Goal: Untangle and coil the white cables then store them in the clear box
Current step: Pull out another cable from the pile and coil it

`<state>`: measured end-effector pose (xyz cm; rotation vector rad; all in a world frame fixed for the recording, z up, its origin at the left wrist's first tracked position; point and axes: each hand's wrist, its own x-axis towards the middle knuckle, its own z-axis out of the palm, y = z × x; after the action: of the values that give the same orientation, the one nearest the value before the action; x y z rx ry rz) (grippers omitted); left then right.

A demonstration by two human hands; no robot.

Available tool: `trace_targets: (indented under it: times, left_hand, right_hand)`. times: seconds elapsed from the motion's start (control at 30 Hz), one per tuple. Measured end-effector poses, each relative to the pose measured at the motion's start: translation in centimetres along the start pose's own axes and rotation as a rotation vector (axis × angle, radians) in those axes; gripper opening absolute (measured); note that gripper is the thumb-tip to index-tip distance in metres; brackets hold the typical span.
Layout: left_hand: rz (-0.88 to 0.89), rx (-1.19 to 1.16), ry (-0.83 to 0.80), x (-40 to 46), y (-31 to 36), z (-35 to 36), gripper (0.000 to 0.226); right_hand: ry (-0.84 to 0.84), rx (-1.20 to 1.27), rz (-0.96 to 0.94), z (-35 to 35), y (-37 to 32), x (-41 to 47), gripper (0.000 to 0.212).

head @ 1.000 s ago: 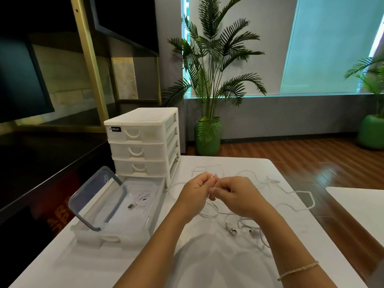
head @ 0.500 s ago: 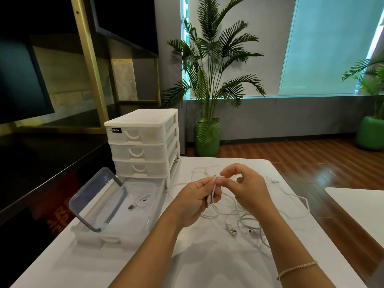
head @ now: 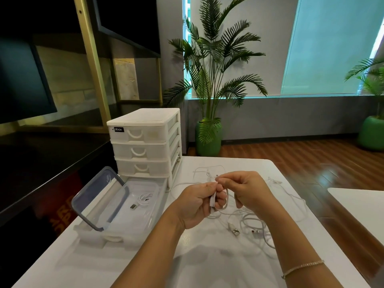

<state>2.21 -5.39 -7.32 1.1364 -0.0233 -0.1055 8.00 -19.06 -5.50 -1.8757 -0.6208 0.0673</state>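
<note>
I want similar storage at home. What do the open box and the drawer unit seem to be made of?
The box looks like clear, glossy plastic: the coiled cable inside shows through its wall. The drawer unit seems to be plastic too, with an opaque white frame and frosted, see-through drawer fronts.

walls: grey painted wall (head: 270,117) | floor: glossy reddish-brown wooden planks (head: 291,150) | windows: frosted teal-lit panes (head: 332,48) | furniture: white table (head: 207,267), dark shelving with brass-coloured metal frame (head: 93,59) | plants: tall palm in green pot (head: 207,140) | light: daylight glare on floor
</note>
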Motion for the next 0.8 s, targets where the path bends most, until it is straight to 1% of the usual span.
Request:
trace_targets:
  times: [0.13, 0.23, 0.3, 0.43, 0.53, 0.6, 0.7, 0.8]
  left_hand:
    - [0.020, -0.069, 0.006, 0.2, -0.1, 0.0, 0.028]
    - [0.028, -0.178, -0.007, 0.1, -0.1, 0.2, 0.029]
    - [0.051, -0.254, -0.012, 0.0, -0.1, 0.5, 0.029]
    - [0.088, -0.342, 0.001, 0.3, 0.0, 0.9, 0.035]
    - [0.112, -0.383, -0.008, 0.4, 0.1, 0.9, 0.048]
    - [0.130, -0.412, -0.015, 0.3, 0.2, 0.8, 0.047]
    - [0.145, -0.450, 0.031, 0.4, 0.4, 0.7, 0.033]
    - [0.173, -0.496, 0.095, 0.5, 0.4, 0.5, 0.032]
  right_hand:
    - [-0.032, -0.061, -0.015, -0.1, 0.3, 0.0, 0.017]
    - [-0.059, -0.043, -0.037, -0.2, 0.2, -0.1, 0.018]
    - [-0.028, -0.047, -0.083, 0.1, 0.1, -0.1, 0.018]
    - [0.059, -0.066, -0.153, 0.9, 0.0, 0.0, 0.017]
    - [0.047, -0.068, -0.150, 1.0, 0.0, 0.0, 0.022]
    - [0.027, -0.080, -0.122, 1.0, 0.1, -0.1, 0.023]
    - [0.032, -0.180, -0.093, 1.1, 0.7, -0.1, 0.021]
    - [-0.029, -0.375, -0.089, 1.3, 0.4, -0.3, 0.030]
